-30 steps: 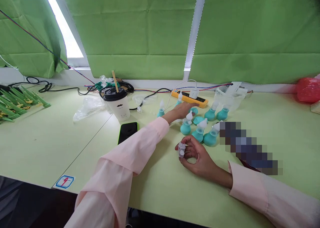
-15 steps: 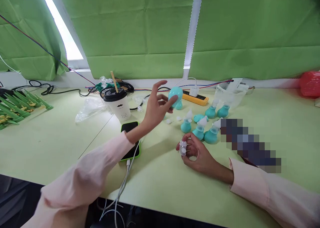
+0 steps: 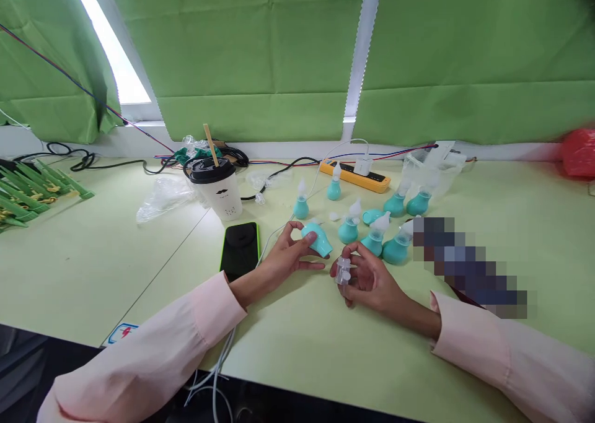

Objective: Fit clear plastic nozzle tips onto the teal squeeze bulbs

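Note:
My left hand (image 3: 292,254) pinches a turquoise rubber bulb (image 3: 315,237) between thumb and fingers, its narrow neck tilted down to the right. Just to the right, my right hand (image 3: 372,279) has its fingertips closed round a small clear plastic connector (image 3: 343,270). A short gap separates the bulb from the connector. Behind my hands stand several nasal aspirators with turquoise bulbs and clear tips, among them one aspirator (image 3: 348,230) close to my right hand and another aspirator (image 3: 301,207) beyond my left. A loose turquoise bulb (image 3: 372,217) lies on its side among them.
A lidded paper cup (image 3: 223,194) with a straw and a phone (image 3: 239,249) are on the left. A yellow power strip (image 3: 357,176) lies at the back, near clear plastic bags (image 3: 430,170). White cables run over the front edge. Green strips (image 3: 37,194) lie far left.
My left hand has come down and nearer with the bulb, turning its neck toward the right hand. My right hand has barely moved and still grips the connector.

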Action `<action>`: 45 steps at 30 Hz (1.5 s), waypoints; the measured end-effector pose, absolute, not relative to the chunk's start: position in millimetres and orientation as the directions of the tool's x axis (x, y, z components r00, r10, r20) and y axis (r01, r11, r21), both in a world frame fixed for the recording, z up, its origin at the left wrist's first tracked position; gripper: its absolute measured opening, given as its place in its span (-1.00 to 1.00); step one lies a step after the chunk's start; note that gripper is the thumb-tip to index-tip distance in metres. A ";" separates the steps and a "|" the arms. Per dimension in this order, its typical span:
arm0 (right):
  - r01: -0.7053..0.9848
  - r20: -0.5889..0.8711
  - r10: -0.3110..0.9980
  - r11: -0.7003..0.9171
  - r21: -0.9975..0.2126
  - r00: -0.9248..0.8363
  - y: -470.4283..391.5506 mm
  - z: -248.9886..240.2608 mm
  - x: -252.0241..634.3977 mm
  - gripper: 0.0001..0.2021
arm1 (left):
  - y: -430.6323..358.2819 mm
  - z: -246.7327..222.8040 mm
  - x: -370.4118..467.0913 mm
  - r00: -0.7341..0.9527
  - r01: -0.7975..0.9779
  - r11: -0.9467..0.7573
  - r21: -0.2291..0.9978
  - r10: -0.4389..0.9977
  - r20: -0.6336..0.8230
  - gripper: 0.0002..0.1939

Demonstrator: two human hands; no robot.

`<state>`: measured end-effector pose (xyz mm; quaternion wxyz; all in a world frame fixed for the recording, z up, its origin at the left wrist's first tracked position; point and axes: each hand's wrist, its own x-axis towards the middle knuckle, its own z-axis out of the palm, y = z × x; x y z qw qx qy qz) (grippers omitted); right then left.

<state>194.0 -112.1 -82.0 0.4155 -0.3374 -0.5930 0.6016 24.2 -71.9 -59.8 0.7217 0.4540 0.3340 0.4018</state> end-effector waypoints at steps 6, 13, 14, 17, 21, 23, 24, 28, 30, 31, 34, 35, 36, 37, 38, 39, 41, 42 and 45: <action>0.051 0.113 0.958 0.131 -0.990 -0.263 -115.2 -81.4 193.7 -0.70 | -80.0 -61.0 26.2 0.445 -0.265 0.231 0.936 0.890 -0.094 -0.59; 0.252 0.226 0.962 0.259 -0.932 -0.153 -115.6 -85.1 193.9 -0.79 | -77.3 -64.7 27.6 0.377 -0.241 0.205 0.949 0.921 -0.104 -0.71; 0.275 0.256 0.956 0.287 -0.918 -0.143 -115.5 -86.2 193.9 -0.78 | -76.8 -65.2 27.4 0.381 -0.231 0.218 0.948 0.917 -0.118 -0.74; 0.379 0.360 0.922 0.388 -0.840 -0.145 -116.0 -88.2 194.0 -0.77 | -76.8 -64.6 26.0 0.432 -0.177 0.283 0.943 0.883 -0.184 -0.82; 0.492 0.502 0.830 0.551 -0.674 -0.243 -118.1 -87.5 194.5 -0.78 | -78.7 -60.4 24.0 0.483 -0.075 0.326 0.942 0.838 -0.252 -0.82; 0.503 0.535 0.811 0.573 -0.647 -0.235 -119.5 -87.2 194.6 -0.76 | -80.0 -59.2 23.8 0.489 -0.046 0.293 0.955 0.840 -0.235 -0.84; 0.498 0.534 0.820 0.558 -0.664 -0.206 -120.2 -87.4 194.5 -0.76 | -80.7 -59.1 23.9 0.486 -0.035 0.273 0.961 0.845 -0.222 -0.85; 0.471 0.504 0.854 0.499 -0.727 -0.128 -121.8 -90.1 195.0 -0.85 | -83.4 -62.2 25.2 0.461 0.034 0.189 0.981 0.868 -0.183 -0.78; 0.509 0.563 0.806 0.567 -0.648 -0.181 -121.0 -92.3 196.2 -0.88 | -83.8 -65.0 25.5 0.465 0.064 0.130 0.989 0.873 -0.145 -0.75; 0.535 0.615 0.759 0.617 -0.576 -0.213 -120.1 -93.5 197.0 -0.89 | -83.7 -66.5 25.5 0.469 0.071 0.103 0.992 0.874 -0.124 -0.74; 0.590 0.753 0.586 0.734 -0.336 -0.299 -116.7 -95.8 199.5 -0.90 | -82.6 -71.0 25.5 0.468 0.063 0.047 0.997 0.881 -0.071 -0.75; 0.594 0.769 0.543 0.757 -0.274 -0.337 -115.6 -96.1 200.2 -0.90 | -82.2 -72.3 25.6 0.469 0.058 0.033 0.998 0.881 -0.056 -0.75; 0.588 0.767 0.515 0.776 -0.227 -0.384 -114.8 -96.2 200.7 -0.90 | -81.9 -73.5 25.6 0.471 0.053 0.018 0.998 0.881 -0.041 -0.76; 0.574 0.751 0.500 0.794 -0.200 -0.431 -114.2 -96.1 201.1 -0.90 | -81.8 -74.6 25.6 0.475 0.051 0.003 0.999 0.880 -0.027 -0.76; 0.558 0.737 0.493 0.808 -0.190 -0.463 -113.9 -96.1 201.3 -0.90 | -81.9 -75.5 25.5 0.481 0.049 -0.008 0.999 0.877 -0.016 -0.76; 0.544 0.735 0.486 0.817 -0.191 -0.473 -114.0 -96.1 201.4 -0.89 | -82.2 -76.2 25.4 0.488 0.043 -0.014 0.999 0.873 -0.009 -0.76; 0.537 0.759 0.497 0.811 -0.234 -0.420 -114.8 -96.3 201.3 -0.89 | -83.3 -76.9 25.1 0.503 0.027 -0.013 1.000 0.864 -0.002 -0.76; 0.541 0.766 0.527 0.792 -0.284 -0.369 -115.5 -96.3 200.9 -0.89 | -84.0 -76.9 24.9 0.511 0.018 -0.007 1.000 0.860 -0.003 -0.75; 0.526 0.645 0.728 0.652 -0.546 -0.232 -117.8 -93.9 198.5 -0.88 | -86.2 -75.2 24.9 0.525 0.003 0.013 1.000 0.851 -0.012 -0.73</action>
